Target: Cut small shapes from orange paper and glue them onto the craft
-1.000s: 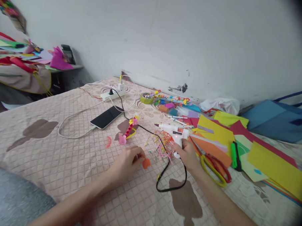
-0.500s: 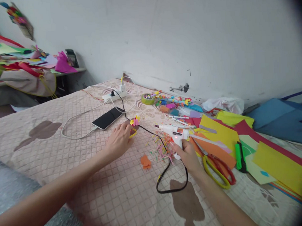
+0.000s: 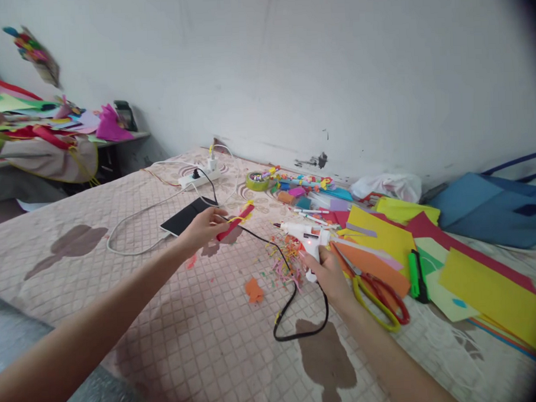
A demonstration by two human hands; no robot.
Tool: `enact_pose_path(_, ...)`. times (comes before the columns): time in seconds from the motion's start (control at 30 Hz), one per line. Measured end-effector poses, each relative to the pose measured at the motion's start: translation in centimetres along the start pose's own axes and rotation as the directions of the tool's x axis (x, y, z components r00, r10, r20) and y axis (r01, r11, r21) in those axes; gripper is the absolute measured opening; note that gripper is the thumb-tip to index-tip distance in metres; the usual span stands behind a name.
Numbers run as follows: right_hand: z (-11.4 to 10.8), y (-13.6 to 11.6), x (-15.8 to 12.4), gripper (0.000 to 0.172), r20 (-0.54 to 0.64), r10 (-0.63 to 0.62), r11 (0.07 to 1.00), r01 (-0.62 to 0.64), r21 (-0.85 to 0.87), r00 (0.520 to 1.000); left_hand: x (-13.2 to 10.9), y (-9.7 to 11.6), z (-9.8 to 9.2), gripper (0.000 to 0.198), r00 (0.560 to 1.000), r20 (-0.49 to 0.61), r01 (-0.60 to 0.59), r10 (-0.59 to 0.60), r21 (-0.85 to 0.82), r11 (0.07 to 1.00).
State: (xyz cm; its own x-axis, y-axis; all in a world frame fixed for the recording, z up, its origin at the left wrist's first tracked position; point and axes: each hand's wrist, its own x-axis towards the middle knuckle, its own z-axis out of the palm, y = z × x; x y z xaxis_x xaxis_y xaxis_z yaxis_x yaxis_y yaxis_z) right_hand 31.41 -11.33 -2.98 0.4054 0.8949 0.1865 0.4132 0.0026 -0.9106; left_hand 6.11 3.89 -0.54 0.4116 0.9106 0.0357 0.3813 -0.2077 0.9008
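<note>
My left hand [image 3: 206, 226] pinches a red strip with yellow trim [image 3: 234, 222], probably of paper or foam, raised a little above the tablecloth beside the phone [image 3: 186, 215]. My right hand [image 3: 328, 271] is wrapped round the handle of a white hot glue gun [image 3: 313, 243], whose nozzle points left and whose small red light is lit. From its handle a black cord [image 3: 296, 337] loops over the cloth. Under the gun lies a heap of coloured paper scraps [image 3: 283, 261]. An orange paper cutout [image 3: 254, 290] rests nearer to me.
Scissors [image 3: 379, 300], a green box cutter [image 3: 417, 277] and coloured sheets [image 3: 489, 280] lie on the right. A power strip [image 3: 199, 180] and a roll of green tape [image 3: 257, 182] sit towards the wall. A blue bag [image 3: 494, 212] stands at the far right.
My left hand has lifted from the cloth, and the red strip with yellow trim now shows in its fingers. My right hand still grips the glue gun. The view has shifted slightly.
</note>
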Motion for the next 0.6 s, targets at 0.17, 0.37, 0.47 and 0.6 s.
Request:
enact_pose_path(0.17,0.0,0.0,0.0,0.029,-0.003,0.004,1.0,-0.004,0.0,1.0,-0.5,-1.3,1.1,0.038,0.996,0.08,-0.03,0.032,-0.03,0.999)
enact_pose_path(0.37,0.1,-0.6,-0.1,0.028,-0.006,0.001,1.0,-0.001,0.008,1.0,-1.2,-2.4,1.2,0.037,0.987,0.033,-0.158,0.155,0.141,0.977)
enact_pose_path(0.47,0.2,-0.8,-0.2,0.028,0.014,0.026,0.999,-0.027,0.022,1.0,-1.4,-1.9,1.1,0.039,0.986,0.001,-0.167,0.169,0.169,0.971)
enact_pose_path(0.6,0.2,-0.6,-0.3,0.028,0.043,0.04,0.998,-0.042,0.042,0.998,-1.5,-1.7,1.2,0.04,0.984,-0.031,-0.165,0.173,0.176,0.97)
